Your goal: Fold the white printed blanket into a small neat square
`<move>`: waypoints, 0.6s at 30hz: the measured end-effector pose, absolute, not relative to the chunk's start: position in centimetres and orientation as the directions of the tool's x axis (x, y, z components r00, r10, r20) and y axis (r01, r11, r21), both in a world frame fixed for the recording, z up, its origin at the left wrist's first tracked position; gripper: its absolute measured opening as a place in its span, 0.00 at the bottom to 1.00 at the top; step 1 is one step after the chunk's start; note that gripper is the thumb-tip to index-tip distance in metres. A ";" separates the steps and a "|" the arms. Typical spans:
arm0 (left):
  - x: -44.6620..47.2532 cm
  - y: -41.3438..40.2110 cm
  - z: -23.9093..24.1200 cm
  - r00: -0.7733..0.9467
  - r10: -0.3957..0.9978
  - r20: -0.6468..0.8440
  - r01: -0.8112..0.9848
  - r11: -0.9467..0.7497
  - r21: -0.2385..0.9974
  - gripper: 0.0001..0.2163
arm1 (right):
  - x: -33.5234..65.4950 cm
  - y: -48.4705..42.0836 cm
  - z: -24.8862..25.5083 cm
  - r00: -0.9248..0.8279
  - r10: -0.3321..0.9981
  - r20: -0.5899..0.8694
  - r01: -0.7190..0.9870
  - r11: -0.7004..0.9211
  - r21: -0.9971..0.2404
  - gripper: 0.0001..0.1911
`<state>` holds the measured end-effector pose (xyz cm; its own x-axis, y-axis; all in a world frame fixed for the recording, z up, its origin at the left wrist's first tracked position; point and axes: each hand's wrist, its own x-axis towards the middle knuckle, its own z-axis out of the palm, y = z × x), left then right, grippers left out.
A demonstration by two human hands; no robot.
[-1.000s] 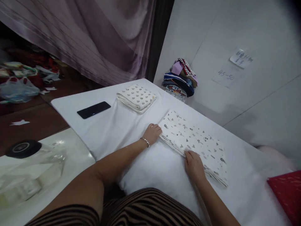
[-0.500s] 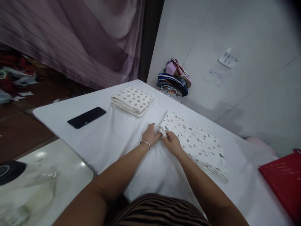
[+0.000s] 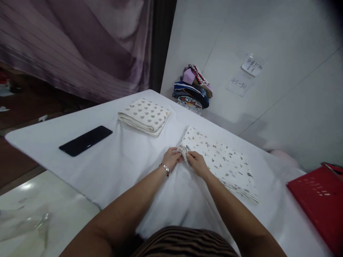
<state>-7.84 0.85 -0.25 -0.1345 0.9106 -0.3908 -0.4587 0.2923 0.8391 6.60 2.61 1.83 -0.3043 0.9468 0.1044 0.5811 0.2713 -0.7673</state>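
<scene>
A white cloth with a small scattered print [image 3: 222, 157] lies folded in layers on the white-covered table [image 3: 112, 175]. Both hands are at its near left corner, where the layered edges are bunched up. My left hand [image 3: 171, 159], with a bracelet at the wrist, pinches the corner from the left side. My right hand [image 3: 197, 163] grips the same layers just to the right, thumb on top; the fingers beneath are partly hidden. Farther back, apart from both hands, rests a folded cream cloth with grey motifs [image 3: 146, 116].
A black phone [image 3: 85, 140] lies at the table's left. Folded clothes [image 3: 191, 89] are stacked against the wall, which bears paper notes [image 3: 239, 84]. A red bag [image 3: 318, 200] sits at the right edge. At lower left stands a pale surface [image 3: 66, 200] with clear plastic on it.
My left hand has closed on the cloth's corner, and that corner is now lifted and bunched between both hands. The camera view has shifted slightly, so the phone and cream cloth appear farther left.
</scene>
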 end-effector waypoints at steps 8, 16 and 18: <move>-8.2 0.6 0.7 -0.055 0.907 -0.418 -0.568 0.316 0.760 0.13 | 6.8 2.6 2.3 -0.377 0.918 0.124 0.597 0.343 -0.725 0.14; -8.0 0.7 1.0 -0.130 0.881 -0.454 -0.508 0.334 0.794 0.12 | 6.8 2.8 1.9 -0.474 0.854 0.214 0.596 0.491 -0.636 0.14; -8.0 0.6 1.0 -0.135 0.880 -0.456 -0.498 0.337 0.799 0.11 | 6.7 2.9 1.9 -0.495 0.828 0.262 0.586 0.541 -0.603 0.13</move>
